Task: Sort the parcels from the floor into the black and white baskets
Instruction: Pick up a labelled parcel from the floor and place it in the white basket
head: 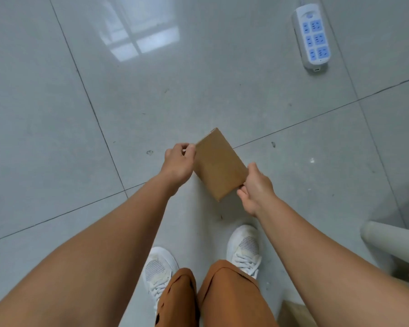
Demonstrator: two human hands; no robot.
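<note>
Holding a brown cardboard parcel between both hands, the person stands over a pale tiled floor, and the single head view looks straight down past both forearms to white shoes and rust-coloured trousers. The left hand has its fingers curled at the parcel's far left corner, pinching it there, while the right hand grips the near right corner with thumb on top and fingers tucked under. The parcel appears lifted and tilted rather than lying flat, though whether its lowest corner touches the floor cannot be told. A white power strip with blue sockets lies well apart near the far right edge of the floor, and a pale rounded furniture leg shows at the right edge. A second brown box corner peeks in at the bottom, partly hidden by the right arm. Neither basket is in view, so the step in hand looks like carrying this parcel off to one of them. To do that well, the corner grips should shift to fuller holds along opposite edges, the parcel should be kept level, and the feet should steer clear of the power strip.
</note>
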